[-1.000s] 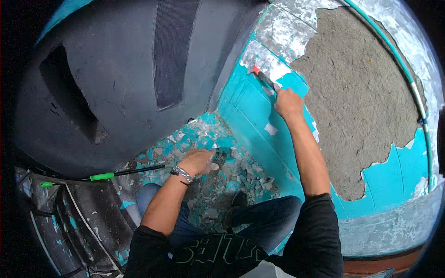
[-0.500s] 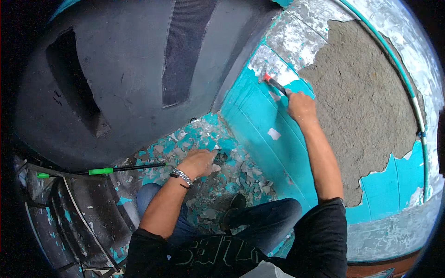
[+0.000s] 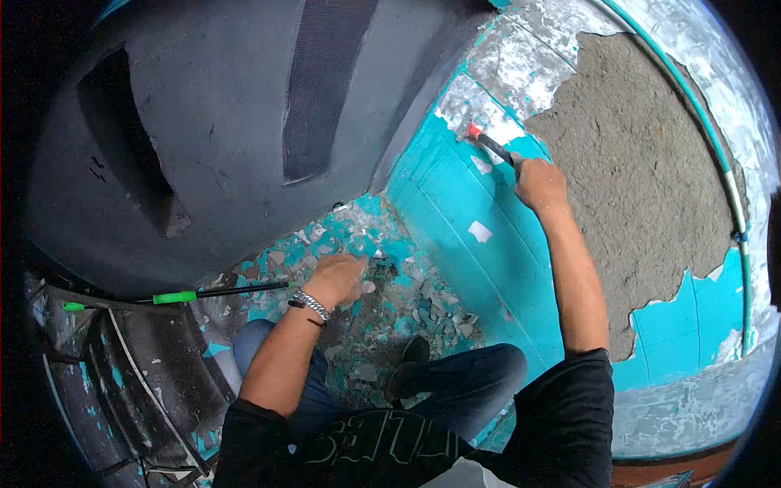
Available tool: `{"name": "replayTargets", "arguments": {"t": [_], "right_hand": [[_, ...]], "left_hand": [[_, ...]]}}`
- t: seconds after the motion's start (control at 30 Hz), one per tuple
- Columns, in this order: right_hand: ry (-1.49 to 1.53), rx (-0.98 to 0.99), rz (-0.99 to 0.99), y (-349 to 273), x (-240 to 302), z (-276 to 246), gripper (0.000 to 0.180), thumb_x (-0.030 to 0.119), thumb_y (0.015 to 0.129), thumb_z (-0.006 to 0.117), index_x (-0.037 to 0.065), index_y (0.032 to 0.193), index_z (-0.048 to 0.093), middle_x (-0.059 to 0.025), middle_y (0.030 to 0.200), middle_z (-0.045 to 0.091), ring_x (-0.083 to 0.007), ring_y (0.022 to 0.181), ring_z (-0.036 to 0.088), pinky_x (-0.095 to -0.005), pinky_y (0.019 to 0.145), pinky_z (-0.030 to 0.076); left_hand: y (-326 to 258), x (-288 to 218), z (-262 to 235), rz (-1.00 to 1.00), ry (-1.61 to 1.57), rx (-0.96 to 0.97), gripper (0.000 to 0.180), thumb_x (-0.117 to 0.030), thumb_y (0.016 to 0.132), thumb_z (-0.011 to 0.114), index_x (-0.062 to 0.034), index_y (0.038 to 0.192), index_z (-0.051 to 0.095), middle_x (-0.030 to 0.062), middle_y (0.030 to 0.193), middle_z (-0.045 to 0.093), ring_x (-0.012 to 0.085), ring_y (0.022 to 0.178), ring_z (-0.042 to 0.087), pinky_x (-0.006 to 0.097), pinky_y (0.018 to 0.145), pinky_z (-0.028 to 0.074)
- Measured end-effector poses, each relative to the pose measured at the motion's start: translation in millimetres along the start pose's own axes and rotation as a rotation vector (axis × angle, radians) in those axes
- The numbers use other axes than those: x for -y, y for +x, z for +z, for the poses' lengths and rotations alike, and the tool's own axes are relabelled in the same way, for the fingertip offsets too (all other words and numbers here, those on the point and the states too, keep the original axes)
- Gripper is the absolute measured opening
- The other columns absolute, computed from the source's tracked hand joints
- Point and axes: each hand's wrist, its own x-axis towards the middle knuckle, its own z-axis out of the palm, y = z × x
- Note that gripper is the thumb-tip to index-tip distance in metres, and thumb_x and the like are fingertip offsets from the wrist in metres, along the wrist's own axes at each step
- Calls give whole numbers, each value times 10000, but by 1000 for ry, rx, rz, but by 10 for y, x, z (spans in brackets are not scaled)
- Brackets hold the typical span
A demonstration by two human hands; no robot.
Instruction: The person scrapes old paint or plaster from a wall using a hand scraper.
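My right hand is closed round the dark handle of a hand tool with a red-orange head. The head meets the teal-painted wall at the lower edge of a stripped, whitish patch. Whether it is a hammer or a scraper I cannot tell. My left hand, with a chain bracelet at its wrist, hangs over the loose paint and plaster chips. Its fingers are loosely bent and apart, with nothing seen in them.
Bare rough render covers much of the right wall, crossed by a teal and white pipe. A large dark grey panel stands at upper left. A black pole with green grips lies at the left. Dark curved parts sit below it.
My left hand has drawn a little left and up, its fingers more curled. My right hand has shifted slightly right and down with the tool, whose head remains at the whitish patch.
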Motion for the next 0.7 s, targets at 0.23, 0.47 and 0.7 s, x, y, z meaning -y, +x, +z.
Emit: {"name": "replayTargets", "arguments": {"t": [0.23, 0.47, 0.7], "right_hand": [[828, -9, -49, 90, 20, 536, 288, 216, 830, 589, 95, 1090, 609, -111, 793, 630, -239, 655, 618, -366, 553, 473], [1831, 99, 165, -507, 163, 1289, 294, 260, 903, 537, 52, 1111, 541, 7, 658, 492, -62, 435, 415, -213, 354, 295], [1991, -29, 262, -432, 281, 1525, 393, 239, 939, 486, 48, 1280, 446, -10, 675, 509, -58, 439, 425, -208, 353, 312]], "left_hand": [[135, -179, -8, 87, -18, 62, 568, -398, 856, 586, -42, 1280, 459, 214, 1149, 579, 364, 1088, 537, 463, 899, 427], [242, -288, -9, 72, 55, 23, 600, -414, 858, 575, -35, 1300, 435, 217, 1137, 586, 371, 1081, 539, 468, 936, 404], [922, -783, 209, 286, -348, -277, 722, -424, 879, 544, -48, 1419, 246, 245, 1384, 364, 357, 1281, 373, 420, 1059, 305]]}}
